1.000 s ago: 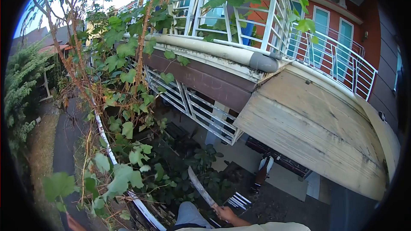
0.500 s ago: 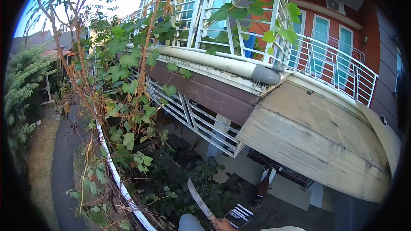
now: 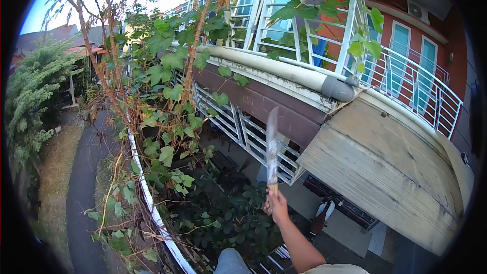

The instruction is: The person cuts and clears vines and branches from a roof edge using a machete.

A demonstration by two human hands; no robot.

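Observation:
My right hand [image 3: 276, 206] is closed around the light handle of a machete [image 3: 272, 144]. The long, stained blade points upward, tilted slightly, in front of the brown balcony wall and its lower railing. To the left of the blade rise thick brown vine stems [image 3: 198, 45] with broad green leaves [image 3: 172, 60], some of them dried. Blade and stems are apart. My left hand is out of view. My knee [image 3: 232, 262] shows at the bottom edge.
A white rail [image 3: 144, 190] curves up through the tangled vines on the left. Ahead are a balcony with white railings [image 3: 350, 33], a thick pipe [image 3: 274, 68] and a weathered awning [image 3: 380, 157]. Dark shrubs [image 3: 238, 218] and paving lie far below; a path [image 3: 83, 187] runs at left.
My right hand has risen from the bottom edge, bringing the machete up to near upright in the middle of the view. The scene has shifted a little to the right.

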